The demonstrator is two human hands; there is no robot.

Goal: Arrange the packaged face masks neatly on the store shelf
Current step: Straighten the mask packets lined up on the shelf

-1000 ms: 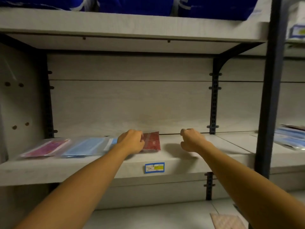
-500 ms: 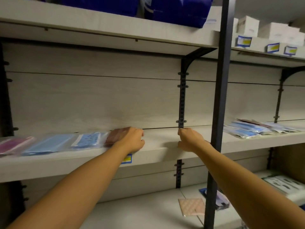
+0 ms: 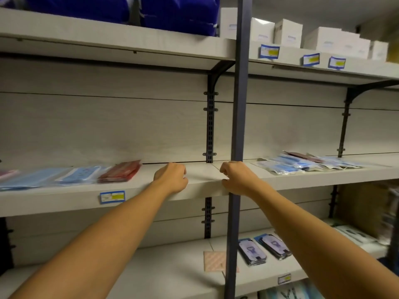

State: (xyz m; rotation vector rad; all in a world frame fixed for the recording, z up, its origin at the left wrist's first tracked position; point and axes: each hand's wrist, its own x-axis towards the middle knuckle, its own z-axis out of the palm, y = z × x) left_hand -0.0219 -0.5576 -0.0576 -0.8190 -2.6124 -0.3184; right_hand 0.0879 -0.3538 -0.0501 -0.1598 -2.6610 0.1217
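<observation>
So the packaged face masks sit flat in a row on the pale wood-grain middle shelf (image 3: pixel 194 186), left of centre in the frame: a dark red clear-wrapped mask pack (image 3: pixel 119 172), a light blue patterned mask pack (image 3: pixel 81 175) next to it, a plain light blue mask pack (image 3: pixel 32 179), and a pinkish one cut off at the left edge. That's four I can count.

Both hands hover over the bare stretch of shelf mid-frame. The left hand (image 3: pixel 171 178) has its fingers curled in, gripping nothing, just right of the red pack but not touching it. The right hand (image 3: pixel 236 176) is clenched the same way, empty too.

Further right there's a messy pile of blue wrapped mask packs (image 3: pixel 306 165). A dark metal upright post (image 3: pixel 237 126) runs top to bottom. White boxes (image 3: pixel 323 38) line the upper right shelf.
</observation>
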